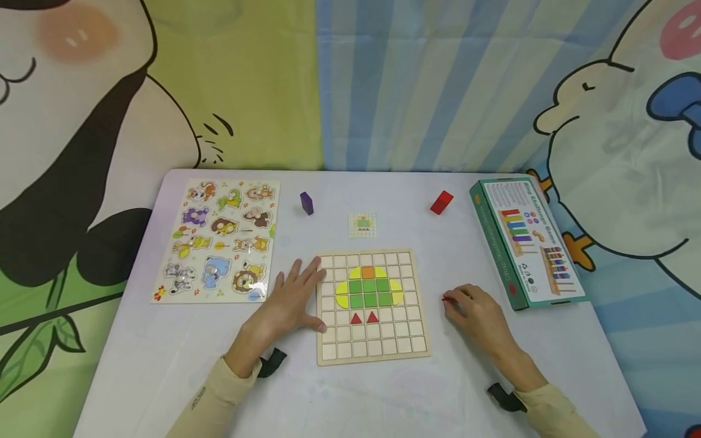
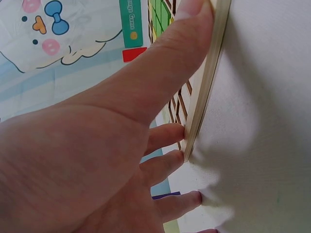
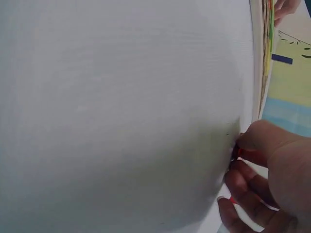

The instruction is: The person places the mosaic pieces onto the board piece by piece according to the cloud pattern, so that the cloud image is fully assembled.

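Two hands: flat left hand [image 1: 292, 298] against grid board [image 1: 334, 353], right hand [image 1: 476, 313] pinching red piece [image 1: 447, 299].

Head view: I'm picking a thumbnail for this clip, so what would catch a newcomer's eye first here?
The wooden grid board at the table's middle, with its yellow, green and orange tile figure and two red triangles below. The left hand lies flat against the board's left edge, while the right hand, to the board's right, pinches a small red piece. An animal puzzle lies far left, a green game box far right.
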`<state>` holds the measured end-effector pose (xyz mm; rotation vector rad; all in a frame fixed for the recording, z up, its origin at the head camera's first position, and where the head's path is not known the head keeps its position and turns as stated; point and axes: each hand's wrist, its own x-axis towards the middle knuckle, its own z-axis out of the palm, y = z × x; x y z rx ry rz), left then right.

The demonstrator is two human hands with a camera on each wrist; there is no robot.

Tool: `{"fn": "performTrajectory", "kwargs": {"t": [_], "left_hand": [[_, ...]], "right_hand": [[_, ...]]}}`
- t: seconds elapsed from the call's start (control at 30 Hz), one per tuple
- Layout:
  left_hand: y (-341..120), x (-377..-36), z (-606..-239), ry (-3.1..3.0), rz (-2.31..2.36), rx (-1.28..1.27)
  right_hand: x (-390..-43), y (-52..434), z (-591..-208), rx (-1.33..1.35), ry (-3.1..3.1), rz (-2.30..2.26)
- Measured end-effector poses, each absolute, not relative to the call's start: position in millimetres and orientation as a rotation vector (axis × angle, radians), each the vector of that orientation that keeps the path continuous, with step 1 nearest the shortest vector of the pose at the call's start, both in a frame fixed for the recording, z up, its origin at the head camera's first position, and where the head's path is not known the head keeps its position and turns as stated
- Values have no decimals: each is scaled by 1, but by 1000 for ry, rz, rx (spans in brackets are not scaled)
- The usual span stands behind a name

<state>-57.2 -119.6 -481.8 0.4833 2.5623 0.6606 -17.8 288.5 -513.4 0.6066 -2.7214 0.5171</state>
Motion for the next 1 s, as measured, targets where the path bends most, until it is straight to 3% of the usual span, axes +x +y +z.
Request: {"fn": "performTrajectory", "kwargs": {"t": [0.5,1.0], "left_hand": [[-119,-57,-480,2573,645,501],[-119,-57,-481,2570,671,497]], "right_hand": [[-15,280,-508,676,-2677,590],[-21,201,-499,1204,-2464,712]]}}
